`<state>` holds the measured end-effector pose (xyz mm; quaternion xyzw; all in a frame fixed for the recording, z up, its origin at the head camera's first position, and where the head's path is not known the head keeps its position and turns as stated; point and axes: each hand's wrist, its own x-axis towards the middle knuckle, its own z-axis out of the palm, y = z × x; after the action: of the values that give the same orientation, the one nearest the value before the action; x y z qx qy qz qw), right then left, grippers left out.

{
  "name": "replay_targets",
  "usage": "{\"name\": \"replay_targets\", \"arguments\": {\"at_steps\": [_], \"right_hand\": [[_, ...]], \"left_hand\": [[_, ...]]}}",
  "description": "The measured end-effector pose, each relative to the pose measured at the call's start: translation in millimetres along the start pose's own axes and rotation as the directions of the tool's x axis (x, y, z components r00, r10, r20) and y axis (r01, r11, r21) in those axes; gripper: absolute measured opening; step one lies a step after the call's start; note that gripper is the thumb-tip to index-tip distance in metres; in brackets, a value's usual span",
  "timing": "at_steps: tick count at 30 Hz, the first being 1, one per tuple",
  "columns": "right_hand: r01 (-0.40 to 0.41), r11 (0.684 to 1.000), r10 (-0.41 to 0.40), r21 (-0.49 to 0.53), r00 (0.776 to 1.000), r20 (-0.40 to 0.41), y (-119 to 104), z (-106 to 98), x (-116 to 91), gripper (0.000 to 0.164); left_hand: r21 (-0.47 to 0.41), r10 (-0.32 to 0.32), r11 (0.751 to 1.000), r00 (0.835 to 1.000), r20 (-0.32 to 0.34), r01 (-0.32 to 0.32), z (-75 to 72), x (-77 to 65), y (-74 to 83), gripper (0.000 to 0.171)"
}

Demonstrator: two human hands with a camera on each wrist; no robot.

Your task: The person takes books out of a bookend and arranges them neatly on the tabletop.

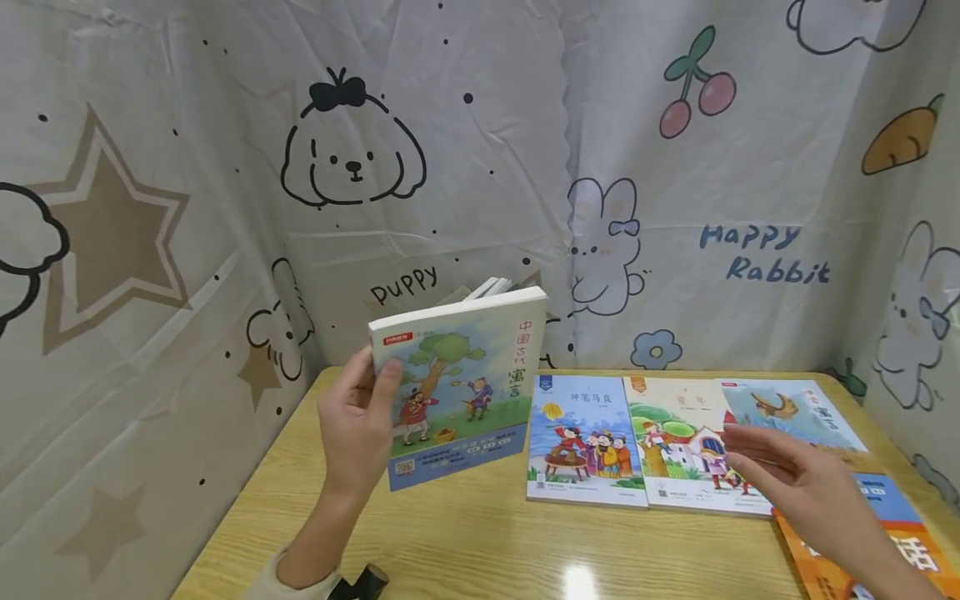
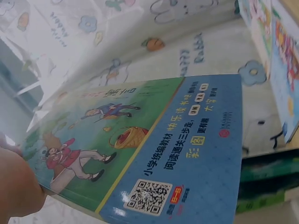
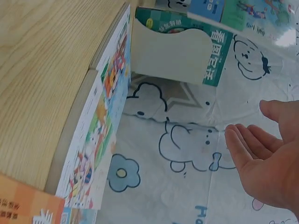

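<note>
My left hand (image 1: 358, 421) grips an illustrated paperback book (image 1: 459, 387) by its left edge, thumb on the front cover. The book is raised upright over the table, tilted, its cover showing a tree, two figures and a blue band. In the left wrist view the book's cover (image 2: 187, 144) fills the middle, with a QR code near its lower edge. My right hand (image 1: 806, 483) holds nothing; its fingers are extended and relaxed above the books at the right. It overlaps a white storybook (image 1: 682, 404) and an orange book (image 1: 911, 533) in the head view.
A blue-covered storybook (image 1: 588, 442) lies left of the white one, and another book (image 1: 795, 408) lies to its right on the wooden table (image 1: 465, 542). A pale holder (image 3: 170, 53) with a green book (image 3: 218, 58) stands behind the raised book. Printed curtains (image 1: 487, 167) enclose the table.
</note>
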<state>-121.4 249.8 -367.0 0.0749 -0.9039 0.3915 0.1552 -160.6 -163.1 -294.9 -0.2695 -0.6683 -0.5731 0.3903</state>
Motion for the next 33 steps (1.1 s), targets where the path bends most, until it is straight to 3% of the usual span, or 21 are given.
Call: {"name": "replay_targets", "arguments": {"at_steps": [5, 10, 15, 21, 33], "right_hand": [[0.034, 0.998, -0.036, 0.06, 0.999, 0.023, -12.4, 8.3, 4.7, 0.037], [0.122, 0.98, -0.133, 0.155, 0.989, 0.06, -27.7, 17.8, 11.2, 0.033], [0.175, 0.956, -0.206, 0.234, 0.972, 0.115, -42.1, 28.6, 17.8, 0.041], [0.181, 0.948, -0.234, 0.261, 0.954, 0.188, -54.0, 37.5, 25.3, 0.054], [0.283, 0.891, -0.336, 0.356, 0.937, 0.098, -48.4, 44.4, 23.4, 0.032]], "left_hand": [[-0.085, -0.026, 0.996, 0.998, 0.064, 0.032, 17.0, -8.8, -0.5, 0.031], [-0.135, -0.049, 0.989, 0.993, 0.103, 0.063, 30.4, -15.1, -0.2, 0.029], [-0.18, -0.03, 0.982, 0.991, 0.128, 0.053, 43.2, -21.6, 0.0, 0.027], [-0.244, 0.043, 0.97, 0.983, 0.177, 0.002, 60.5, -29.4, 1.0, 0.025], [-0.311, 0.087, 0.95, 0.965, 0.247, -0.006, 74.9, -36.8, 2.8, 0.027]]}}
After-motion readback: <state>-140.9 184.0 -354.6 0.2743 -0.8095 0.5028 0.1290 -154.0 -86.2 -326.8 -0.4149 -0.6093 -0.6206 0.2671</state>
